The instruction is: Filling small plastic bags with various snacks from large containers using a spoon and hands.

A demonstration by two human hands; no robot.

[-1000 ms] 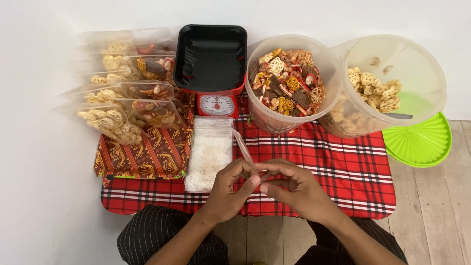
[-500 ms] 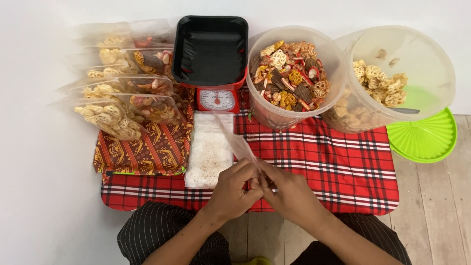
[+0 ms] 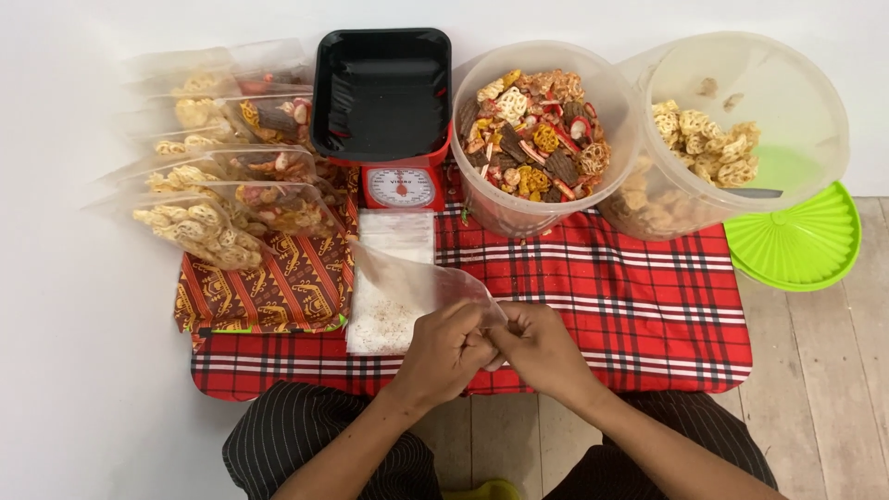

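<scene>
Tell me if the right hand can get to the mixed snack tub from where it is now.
Probably yes. The right hand would first have to let go of the clear bag that both hands pinch. Only bare checked cloth lies between it and the mixed snack tub, whose top is open.

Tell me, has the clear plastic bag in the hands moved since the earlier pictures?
Yes. The clear bag now fans left over the white bag stack below the scale; earlier it stood thin and upright.
</scene>
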